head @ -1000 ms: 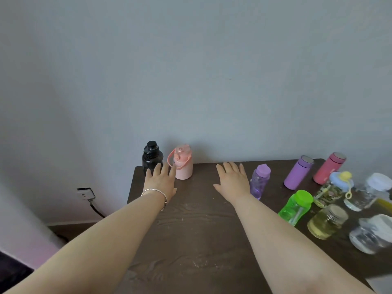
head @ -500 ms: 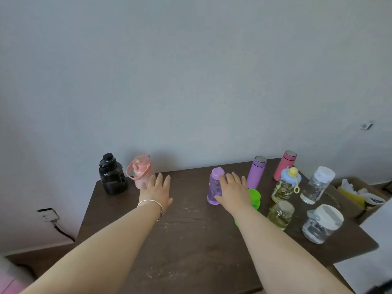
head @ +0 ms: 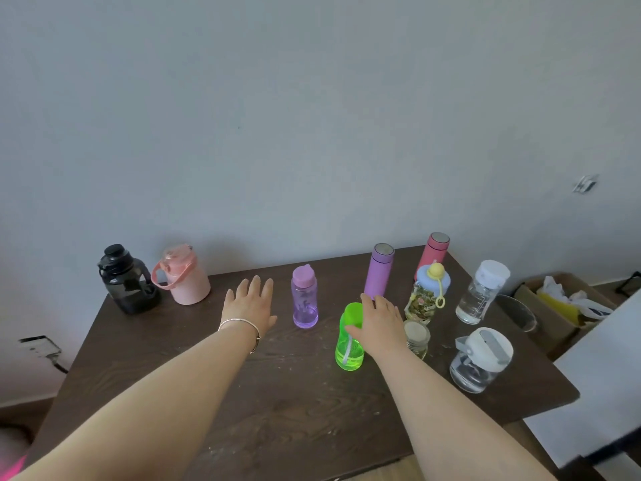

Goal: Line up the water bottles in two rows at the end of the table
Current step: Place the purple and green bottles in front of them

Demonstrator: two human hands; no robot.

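Observation:
Several water bottles stand on a dark wooden table [head: 277, 397] against the wall. A black jug [head: 128, 281] and a pink jug [head: 184, 277] are side by side at the far left corner. A clear purple bottle [head: 305, 300] stands mid-table. My left hand [head: 249, 303] hovers flat and open between the pink jug and the purple bottle, touching neither. My right hand [head: 379, 324] is on the top of the green bottle [head: 348, 352], thumb across its front. A lilac flask [head: 379, 270] and a pink flask [head: 433, 253] stand behind.
On the right stand a patterned bottle with a blue lid [head: 428, 296], a small cork-lidded jar [head: 416, 338], a clear white-capped bottle [head: 482, 293] and a wide clear bottle [head: 480, 361]. A cardboard box [head: 569, 310] sits on the floor beyond the right edge.
My view swung right. My right hand left the purple bottle and came onto the green bottle. My left hand moved away from the pink jug toward the middle.

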